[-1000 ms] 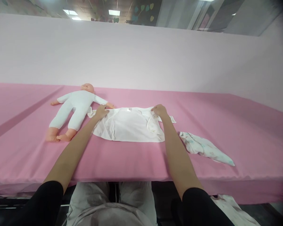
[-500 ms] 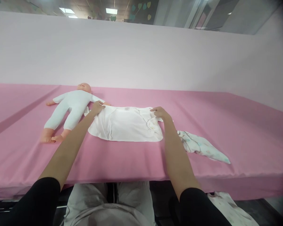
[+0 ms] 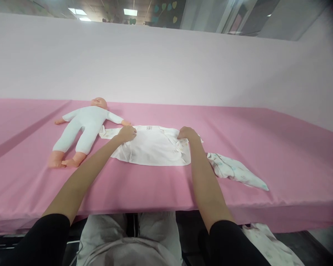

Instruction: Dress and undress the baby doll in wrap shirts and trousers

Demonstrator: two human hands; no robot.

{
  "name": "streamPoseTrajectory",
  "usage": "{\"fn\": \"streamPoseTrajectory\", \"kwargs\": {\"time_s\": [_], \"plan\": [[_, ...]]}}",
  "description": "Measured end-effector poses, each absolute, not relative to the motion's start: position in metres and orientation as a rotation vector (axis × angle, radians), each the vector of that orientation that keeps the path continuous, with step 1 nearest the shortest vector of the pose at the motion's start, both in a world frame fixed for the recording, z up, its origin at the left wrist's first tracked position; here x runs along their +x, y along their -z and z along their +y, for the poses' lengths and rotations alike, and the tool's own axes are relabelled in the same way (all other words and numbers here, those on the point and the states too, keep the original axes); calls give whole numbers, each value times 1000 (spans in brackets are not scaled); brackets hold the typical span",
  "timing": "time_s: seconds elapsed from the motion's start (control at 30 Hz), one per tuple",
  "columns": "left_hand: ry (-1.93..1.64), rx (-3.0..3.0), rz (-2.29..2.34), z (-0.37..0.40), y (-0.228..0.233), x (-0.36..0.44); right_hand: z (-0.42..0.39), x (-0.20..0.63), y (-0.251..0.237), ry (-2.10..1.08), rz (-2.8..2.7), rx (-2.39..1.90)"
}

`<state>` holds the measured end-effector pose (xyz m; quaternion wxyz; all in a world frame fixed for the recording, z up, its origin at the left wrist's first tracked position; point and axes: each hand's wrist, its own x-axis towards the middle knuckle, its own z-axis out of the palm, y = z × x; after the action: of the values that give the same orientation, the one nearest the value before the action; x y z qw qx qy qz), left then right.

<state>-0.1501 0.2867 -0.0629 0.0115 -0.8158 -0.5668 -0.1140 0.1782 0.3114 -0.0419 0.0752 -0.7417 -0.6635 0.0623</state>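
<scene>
Left hand (image 3: 127, 133) shifted inward on white garment (image 3: 152, 147), right hand (image 3: 186, 133) pinching its right edge

On the pink table (image 3: 280, 147) there were one doll (image 3: 84, 127), one white baby shirt (image 3: 152, 146), one patterned cloth (image 3: 235, 170) and two hands, left (image 3: 127, 133) and right (image 3: 186, 133)

This looks like a staged training or recording room set inside an office-like hall, not a home. A long surface (image 3: 238, 155) draped in pink cloth fills the middle of the frame, backed by a plain pale partition (image 3: 166, 62), with a baby doll (image 3: 84, 125) at centre left. Above the partition, along the top of the frame, show ceiling light panels (image 3: 130, 12) and paper heart decorations (image 3: 166, 6).
</scene>
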Motion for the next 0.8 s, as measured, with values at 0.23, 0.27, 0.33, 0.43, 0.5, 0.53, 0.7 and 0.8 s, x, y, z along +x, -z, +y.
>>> {"fn": "streamPoseTrajectory", "kwargs": {"time_s": [0.23, 0.27, 0.33, 0.43, 0.5, 0.53, 0.7, 0.8], "plan": [[302, -2469, -1858, 285, 68, -159, 294, 183, 26, -364, -2070, -2543], [301, -2471, -1864, 285, 68, -160, 293, 187, 26, -369, -2073, -2533], [304, -2475, -1884, 285, 69, -160, 293, 194, 26, -341, -2067, -2513], [321, -2483, -1918, 288, 71, -159, 293, 203, 26, -289, -2046, -2527], [324, -2499, -1929, 290, 72, -159, 294, 203, 25, -221, -2018, -2523], [312, -2513, -1930, 291, 72, -158, 295, 200, 24, -160, -1997, -2488], [209, -2568, -1922, 293, 71, -157, 298, 157, 24, -146, -2104, -1945], [178, -2569, -1925, 295, 72, -159, 299, 128, 41, -288, -2251, -1905]]}}
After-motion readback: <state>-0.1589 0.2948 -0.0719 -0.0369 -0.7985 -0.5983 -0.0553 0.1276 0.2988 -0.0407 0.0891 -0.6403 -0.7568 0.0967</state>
